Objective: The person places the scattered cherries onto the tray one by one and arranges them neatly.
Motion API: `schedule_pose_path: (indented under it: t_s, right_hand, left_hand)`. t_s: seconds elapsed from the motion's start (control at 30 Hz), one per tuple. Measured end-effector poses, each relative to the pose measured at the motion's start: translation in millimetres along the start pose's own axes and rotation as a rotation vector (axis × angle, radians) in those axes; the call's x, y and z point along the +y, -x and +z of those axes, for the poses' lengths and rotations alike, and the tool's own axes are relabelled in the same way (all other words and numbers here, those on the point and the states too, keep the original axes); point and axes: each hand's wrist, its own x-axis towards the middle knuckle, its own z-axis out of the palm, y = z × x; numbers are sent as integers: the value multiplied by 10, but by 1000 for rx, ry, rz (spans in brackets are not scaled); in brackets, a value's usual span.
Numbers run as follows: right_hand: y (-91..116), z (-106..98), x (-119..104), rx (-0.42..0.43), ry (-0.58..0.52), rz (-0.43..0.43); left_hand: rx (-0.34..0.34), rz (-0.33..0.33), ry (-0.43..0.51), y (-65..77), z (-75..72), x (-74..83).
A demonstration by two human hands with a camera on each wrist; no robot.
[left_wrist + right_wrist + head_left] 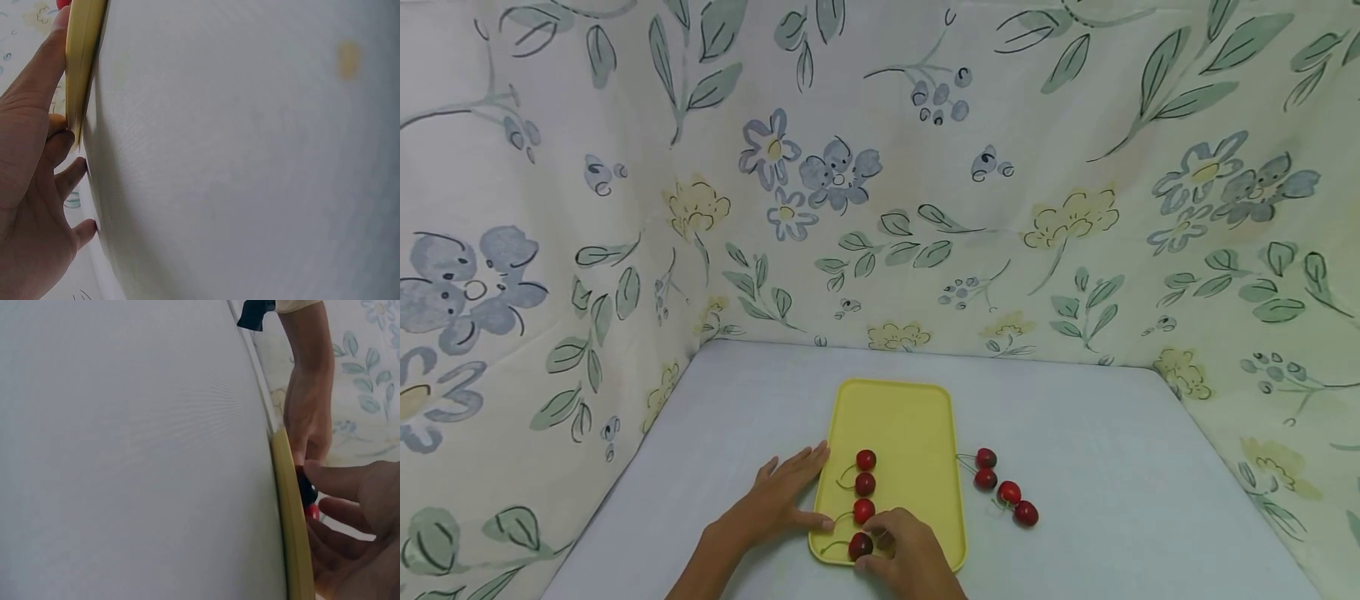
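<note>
A yellow rectangular tray (910,433) lies on the white table. Four cherries line its left side; the front one is a dark red cherry (861,547) with its stem pointing left. My right hand (913,554) has thumb and finger at either side of that cherry and pinches it; in the right wrist view the thumb touches the dark cherry (306,489). My left hand (782,500) rests spread along the tray's left edge, its thumb near the front left corner. Behind the front fruit sit another cherry (863,511) and a close pair (866,472).
Right of the tray, several loose cherries lie on the table: one pair beside the rim, with a cherry (986,458) at the back, and another pair nearer, with a cherry (1026,513) in front. Floral cloth (917,167) hangs at the back and sides of the table (1105,467).
</note>
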Motion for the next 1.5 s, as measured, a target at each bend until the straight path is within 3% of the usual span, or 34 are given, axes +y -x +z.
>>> schedule_pose_path:
  t_s: [0.27,0.6,1.07,1.5]
  right_hand:
    - [77,-78,60,74,-119,-56]
    - [123,-246,139,159,-148,-71]
    - [210,-474,305,269,-140,-29]
    - [311,-718,422,414,-146,89]
  left_hand:
    - [10,24,-1,-3,1,-3]
    - [8,24,-4,-12,3,-18]
    - [1,34,23,-8,2,-35]
    - [1,26,18,-7,-4,-9]
